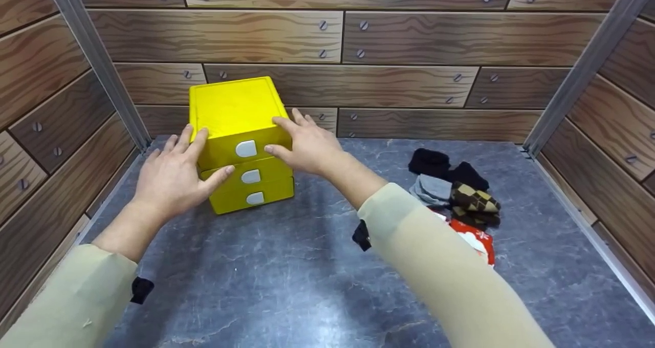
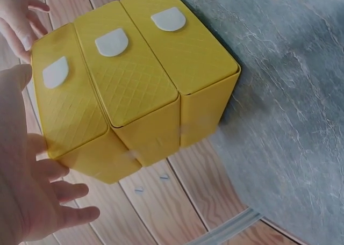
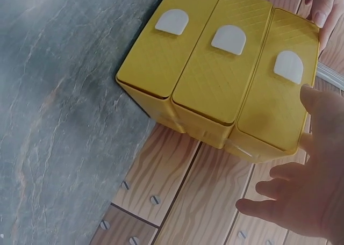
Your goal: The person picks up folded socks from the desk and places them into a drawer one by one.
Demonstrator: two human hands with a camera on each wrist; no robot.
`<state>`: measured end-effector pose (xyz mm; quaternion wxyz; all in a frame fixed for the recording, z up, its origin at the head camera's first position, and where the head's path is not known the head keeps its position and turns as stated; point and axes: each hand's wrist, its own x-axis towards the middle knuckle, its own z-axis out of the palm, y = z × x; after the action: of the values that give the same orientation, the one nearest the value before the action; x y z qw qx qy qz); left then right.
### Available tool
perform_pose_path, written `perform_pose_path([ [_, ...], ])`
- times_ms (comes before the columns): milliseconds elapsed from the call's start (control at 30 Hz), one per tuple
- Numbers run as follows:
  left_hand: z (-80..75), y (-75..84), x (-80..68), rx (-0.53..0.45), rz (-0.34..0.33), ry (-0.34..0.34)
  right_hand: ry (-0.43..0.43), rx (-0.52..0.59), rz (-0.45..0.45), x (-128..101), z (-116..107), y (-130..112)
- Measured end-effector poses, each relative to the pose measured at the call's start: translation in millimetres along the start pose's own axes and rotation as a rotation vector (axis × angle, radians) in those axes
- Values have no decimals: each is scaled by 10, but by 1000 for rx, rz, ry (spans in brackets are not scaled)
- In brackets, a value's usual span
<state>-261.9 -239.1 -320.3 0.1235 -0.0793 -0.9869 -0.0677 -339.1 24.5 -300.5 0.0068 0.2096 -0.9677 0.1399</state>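
Drawer box (image 1: 238, 143): yellow, three drawers, on the grey table (image 1: 286, 266).
Left hand (image 1: 174, 176): fingers straight, spread against the box's left side.
Right hand (image 1: 302, 143): fingers straight, apparently touching its right top edge.
Socks (image 1: 453, 194): right of the box.

Both hands (image 1: 240, 161) reach forward, fingers straight.

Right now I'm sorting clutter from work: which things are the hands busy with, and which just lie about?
In hand:
yellow three-drawer box
left hand, on its left side
right hand, on its right top edge

Lying about:
pile of socks
grey tabletop
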Motion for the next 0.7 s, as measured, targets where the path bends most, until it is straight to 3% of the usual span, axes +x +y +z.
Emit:
perform_pose_path([
  [467, 40, 246, 98, -25, 68, -12, 55, -13, -51, -243, -77, 363],
  [700, 118, 432, 173, -38, 107, -4, 62, 11, -23, -405, -109, 588],
])
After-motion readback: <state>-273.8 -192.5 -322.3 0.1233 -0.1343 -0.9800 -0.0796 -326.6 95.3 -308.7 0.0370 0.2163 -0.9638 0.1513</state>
